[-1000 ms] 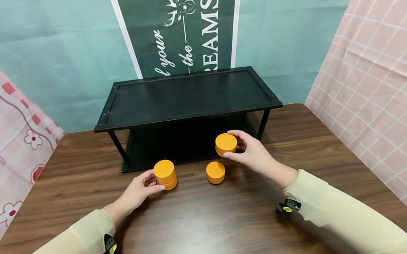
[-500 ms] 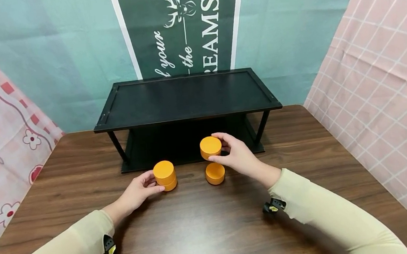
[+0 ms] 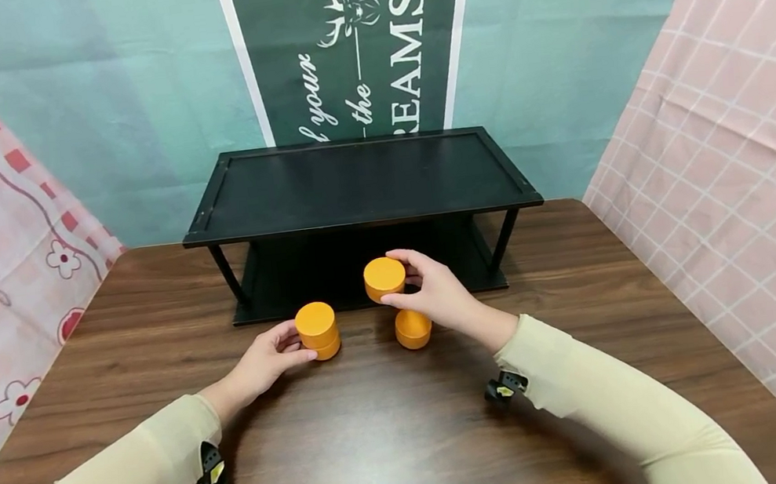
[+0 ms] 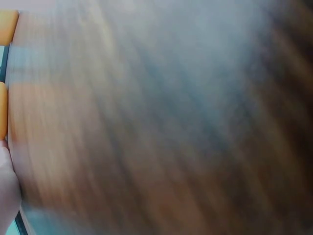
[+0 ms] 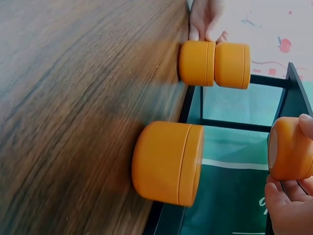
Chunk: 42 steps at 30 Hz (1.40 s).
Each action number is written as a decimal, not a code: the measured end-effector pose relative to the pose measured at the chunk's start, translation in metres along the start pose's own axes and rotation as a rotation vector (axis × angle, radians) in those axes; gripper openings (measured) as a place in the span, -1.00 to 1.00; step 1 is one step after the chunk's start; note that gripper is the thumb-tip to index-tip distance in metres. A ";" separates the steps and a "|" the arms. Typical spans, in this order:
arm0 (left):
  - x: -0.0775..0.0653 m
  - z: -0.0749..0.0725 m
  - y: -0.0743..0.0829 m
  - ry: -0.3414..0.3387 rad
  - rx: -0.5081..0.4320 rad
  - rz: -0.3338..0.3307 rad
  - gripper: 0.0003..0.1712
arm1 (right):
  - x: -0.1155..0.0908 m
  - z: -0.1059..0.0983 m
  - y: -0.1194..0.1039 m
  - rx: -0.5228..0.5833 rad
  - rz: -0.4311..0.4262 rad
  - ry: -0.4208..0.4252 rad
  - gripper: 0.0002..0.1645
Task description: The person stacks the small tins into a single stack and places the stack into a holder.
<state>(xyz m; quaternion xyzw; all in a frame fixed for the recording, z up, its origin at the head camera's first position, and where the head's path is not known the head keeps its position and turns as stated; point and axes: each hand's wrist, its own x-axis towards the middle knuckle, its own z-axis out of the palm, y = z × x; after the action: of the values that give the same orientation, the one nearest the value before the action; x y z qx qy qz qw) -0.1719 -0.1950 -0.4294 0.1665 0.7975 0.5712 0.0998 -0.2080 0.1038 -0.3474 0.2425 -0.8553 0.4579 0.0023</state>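
Several small round orange jars with lids are here. My left hand grips a two-jar stack at its left side, fingers behind and thumb in front; the upper jar sits squarely on the lower jar. My right hand holds another jar by its side in the air, with its pale underside showing in the right wrist view. Between the stack and my right forearm, a single jar stands upright on the table, its lid partly covered by my hand. The left wrist view is mostly blurred tabletop, with jar edges at left.
A black two-level rack stands at the back of the brown wooden table, just behind the jars. Teal cloth hangs behind it, and patterned pink cloths flank both sides.
My right hand has carried its jar leftward, from right of the single standing jar to above and left of it, closer to the stack. The left hand and its stack have stayed put.
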 end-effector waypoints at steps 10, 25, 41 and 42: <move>0.001 -0.001 0.001 0.005 -0.025 -0.065 -0.35 | 0.007 0.019 -0.005 0.032 0.003 -0.034 -0.24; 0.000 0.000 0.002 -0.006 -0.026 -0.055 -0.35 | 0.017 0.044 -0.013 0.016 -0.058 -0.056 -0.22; 0.000 0.000 0.003 -0.021 -0.047 -0.047 -0.37 | 0.025 0.069 -0.029 0.043 -0.068 -0.160 -0.21; 0.000 0.001 0.002 -0.020 -0.049 -0.047 -0.37 | 0.026 0.070 -0.030 0.036 -0.071 -0.165 -0.21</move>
<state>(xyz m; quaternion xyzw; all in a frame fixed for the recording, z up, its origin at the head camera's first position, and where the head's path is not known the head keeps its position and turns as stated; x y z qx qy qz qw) -0.1715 -0.1938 -0.4272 0.1511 0.7860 0.5863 0.1251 -0.2029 0.0241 -0.3590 0.3098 -0.8350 0.4513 -0.0563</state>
